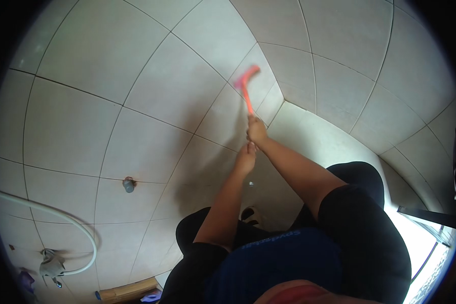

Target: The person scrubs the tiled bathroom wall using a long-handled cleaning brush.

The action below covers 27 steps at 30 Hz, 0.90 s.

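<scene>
An orange long-handled scrub brush (248, 93) with pink bristles reaches up against the pale tiled wall (152, 86), close to the corner. Its head is blurred. My right hand (257, 130) is closed around the handle, higher up toward the head. Just below it, my left hand (245, 158) is closed at the handle's lower end, nearly touching the right. The end of the handle is hidden by my fingers.
A grey pipe stub (129, 184) sticks out of the wall. At lower left, a white hose (68, 217) loops from a grey fitting (52, 264). A brown board-like object (127, 291) lies near the bottom. My shoe (251, 216) is on the floor.
</scene>
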Tool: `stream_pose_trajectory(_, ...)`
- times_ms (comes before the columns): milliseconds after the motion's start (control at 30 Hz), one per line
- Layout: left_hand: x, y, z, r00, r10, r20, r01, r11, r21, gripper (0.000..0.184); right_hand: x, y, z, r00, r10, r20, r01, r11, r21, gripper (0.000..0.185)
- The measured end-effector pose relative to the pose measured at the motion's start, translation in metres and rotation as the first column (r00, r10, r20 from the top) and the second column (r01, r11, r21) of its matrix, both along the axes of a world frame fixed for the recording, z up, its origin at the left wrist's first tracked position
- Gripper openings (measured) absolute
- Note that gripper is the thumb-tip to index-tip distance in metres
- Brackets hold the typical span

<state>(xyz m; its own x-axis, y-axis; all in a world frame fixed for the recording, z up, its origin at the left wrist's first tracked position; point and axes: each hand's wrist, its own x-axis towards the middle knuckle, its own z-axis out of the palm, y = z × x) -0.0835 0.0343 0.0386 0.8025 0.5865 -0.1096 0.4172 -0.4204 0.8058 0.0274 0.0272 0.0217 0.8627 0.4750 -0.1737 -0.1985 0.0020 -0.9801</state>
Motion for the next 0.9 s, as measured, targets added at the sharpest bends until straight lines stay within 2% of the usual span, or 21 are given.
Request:
stream_pose_trajectory(33, 0.000, -0.003, -0.006, 0.987, 0.019, -0.161, -0.038, 0.993, -0.113, 0.041, -0.002, -0.006, -0.001, 1.000, 0.000, -0.008, -0.001, 0.999, -0.040, 0.035)
stream_pose_trajectory(67, -0.001, -0.005, -0.012, 0.946, 0.017, -0.324, -0.094, 0.970, -0.223, 0.041, -0.003, -0.012, -0.004, 0.972, -0.017, -0.233, 0.001, 0.997, -0.071, 0.036)
stream_pose_trajectory(100, -0.004, -0.007, -0.015, 0.944, 0.010, -0.331, -0.090, 0.970, -0.227, 0.041, -0.004, -0.019, -0.004, 0.893, -0.045, -0.447, -0.003, 0.994, -0.107, 0.036)
stream_pose_trajectory(133, -0.004, -0.010, -0.015, 0.974, 0.012, -0.227, -0.073, 0.962, -0.264, 0.040, -0.001, -0.011, -0.020, 0.891, -0.055, -0.451, 0.004, 0.993, -0.115, 0.036)
stream_pose_trajectory(167, -0.002, -0.011, -0.015, 0.993, 0.016, -0.117, -0.051, 0.952, -0.300, 0.040, 0.006, 0.004, -0.031, 0.963, -0.084, -0.256, 0.049, 0.989, -0.137, 0.035)
stream_pose_trajectory(200, -0.002, -0.016, 0.002, 0.993, 0.010, -0.117, -0.046, 0.950, -0.310, 0.040, 0.009, 0.016, -0.040, 0.994, -0.102, -0.048, 0.094, 0.984, -0.152, 0.035)
stream_pose_trajectory(267, -0.006, -0.029, 0.061, 0.994, 0.105, -0.019, -0.097, 0.811, -0.577, 0.039, 0.003, -0.001, 0.017, 1.000, -0.017, 0.006, 0.017, 0.999, -0.032, 0.032)
stream_pose_trajectory(300, -0.008, -0.030, 0.071, 0.993, 0.113, -0.020, -0.103, 0.807, -0.582, 0.039, -0.001, -0.010, 0.053, 1.000, 0.008, 0.027, -0.008, 1.000, 0.026, 0.031)
stream_pose_trajectory(367, -0.010, -0.029, 0.084, 0.971, 0.182, 0.153, -0.087, 0.870, -0.486, 0.035, -0.007, -0.015, 0.100, 0.999, -0.007, 0.034, 0.004, 0.997, 0.080, 0.030)
stream_pose_trajectory(400, -0.011, -0.029, 0.088, 0.971, 0.184, 0.151, -0.089, 0.869, -0.486, 0.035, -0.009, -0.016, 0.113, 0.993, 0.041, 0.108, -0.060, 0.982, 0.179, 0.030)
stream_pose_trajectory(467, -0.012, -0.028, 0.095, 0.963, 0.171, 0.207, -0.066, 0.898, -0.436, 0.036, -0.013, -0.018, 0.119, 0.980, 0.079, 0.180, -0.128, 0.952, 0.279, 0.030)
stream_pose_trajectory(500, -0.014, -0.023, 0.086, 0.964, 0.170, 0.205, -0.068, 0.901, -0.428, 0.036, -0.014, -0.015, 0.109, 0.989, 0.064, 0.131, -0.097, 0.960, 0.264, 0.031)
stream_pose_trajectory(533, -0.017, -0.014, 0.066, 0.979, 0.131, 0.155, -0.077, 0.945, -0.317, 0.037, -0.015, -0.012, 0.095, 0.995, 0.049, 0.084, -0.068, 0.966, 0.248, 0.031)
stream_pose_trajectory(567, -0.019, -0.005, 0.045, 0.990, 0.097, 0.104, -0.075, 0.977, -0.200, 0.038, -0.019, 0.000, 0.061, 0.996, 0.026, 0.081, -0.039, 0.987, 0.157, 0.034)
stream_pose_trajectory(633, -0.031, 0.007, -0.003, 0.997, 0.070, 0.039, -0.063, 0.985, -0.160, 0.039, -0.034, -0.004, 0.031, 0.996, -0.043, 0.080, 0.047, 0.998, -0.045, 0.040)
stream_pose_trajectory(667, -0.037, 0.006, -0.017, 0.998, 0.048, -0.033, -0.052, 0.989, -0.135, 0.040, -0.042, -0.015, 0.029, 0.993, -0.087, 0.084, 0.100, 0.983, -0.157, 0.043)
stream_pose_trajectory(700, -0.038, -0.002, -0.016, 0.998, 0.048, -0.037, -0.052, 0.990, -0.131, 0.040, -0.042, -0.010, -0.001, 0.996, -0.088, 0.015, 0.089, 0.973, -0.213, 0.044)
stream_pose_trajectory(733, -0.040, -0.015, -0.011, 0.980, 0.086, -0.180, -0.130, 0.958, -0.254, 0.040, -0.047, -0.005, -0.031, 0.994, -0.089, -0.055, 0.071, 0.959, -0.273, 0.045)
stream_pose_trajectory(767, -0.043, -0.027, -0.005, 0.942, 0.101, -0.321, -0.221, 0.905, -0.363, 0.040, -0.052, -0.011, -0.031, 0.994, -0.088, -0.059, 0.068, 0.958, -0.280, 0.045)
stream_pose_trajectory(833, -0.046, -0.038, 0.003, 0.938, 0.103, -0.330, -0.241, 0.880, -0.410, 0.040, -0.050, -0.021, -0.028, 0.979, 0.000, -0.203, -0.072, 0.935, -0.348, 0.045)
stream_pose_trajectory(900, -0.046, -0.039, 0.018, 0.934, 0.113, -0.338, -0.266, 0.851, -0.453, 0.039, -0.048, -0.015, -0.019, 0.995, 0.000, -0.103, -0.035, 0.941, -0.335, 0.044)
